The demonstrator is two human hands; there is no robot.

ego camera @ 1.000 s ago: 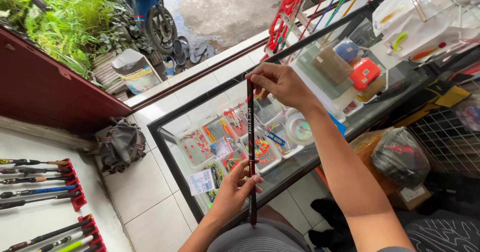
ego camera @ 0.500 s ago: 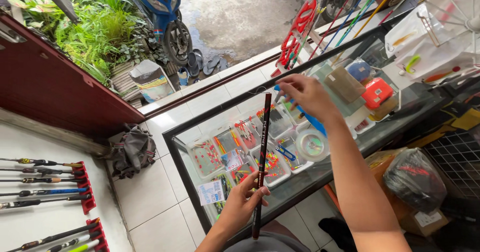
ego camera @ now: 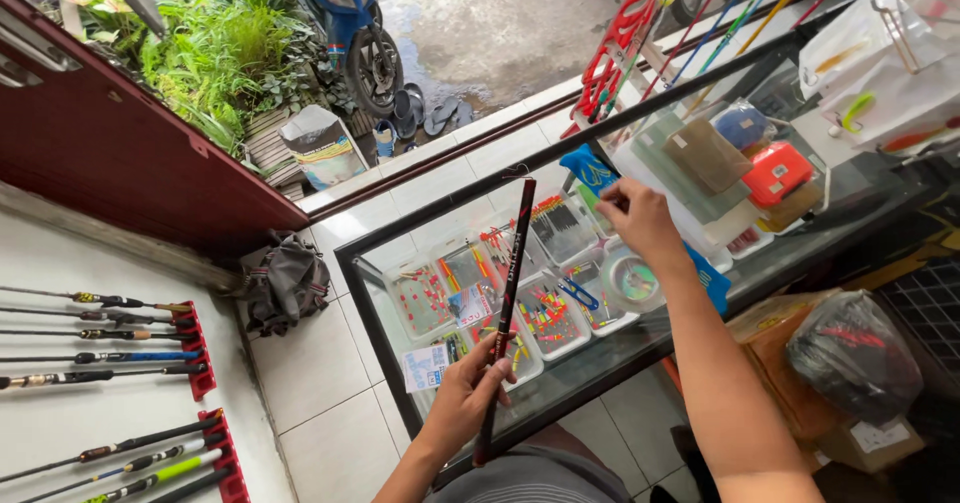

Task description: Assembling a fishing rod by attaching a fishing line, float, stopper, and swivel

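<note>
Black and slim, a telescopic fishing rod point(ego camera: 507, 308) stood nearly upright in the left hand point(ego camera: 468, 395), whose fingers were clamped around its lower part, with the rod's tip rising above and a little right of that hand over the glass display counter point(ego camera: 400, 363). Just past the rod lay small clear boxes of floats point(ego camera: 545, 313) under the glass. Farther right, well apart from the rod, the right hand point(ego camera: 643, 223) hovered with fingertips pinched together beside a blue packet point(ego camera: 592, 171), though whether it held anything I could not tell.
</note>
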